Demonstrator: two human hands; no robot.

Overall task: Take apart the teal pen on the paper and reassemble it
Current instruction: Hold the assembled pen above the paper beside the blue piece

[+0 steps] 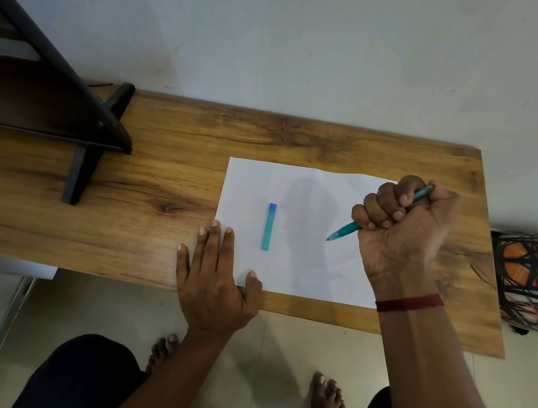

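Pen: The teal pen (348, 229) is in the right hand (406, 223), over the right side of the paper (306, 271). Its tip points down and left, close to the sheet. I cannot tell if it touches.
Right fingers: The fingers (385, 199) are curled tight round the pen like a fist. The pen's back end pokes out at the top.
Teal piece: A short teal piece (268, 227) with a blue end lies flat near the middle of the paper, well apart from the pen.
Left hand: The left hand (215, 279) lies flat on the paper's bottom left corner. Its fingers (212, 241) are straight and hold nothing.
Paper: The white sheet lies on the right half of the brown wooden counter (120, 217).
Wrist: A red band (411, 303) goes round the right wrist.
Other things: A black stand (96, 145) sits on the left of the counter. A round orange and black thing (533, 279) is just past the right end.
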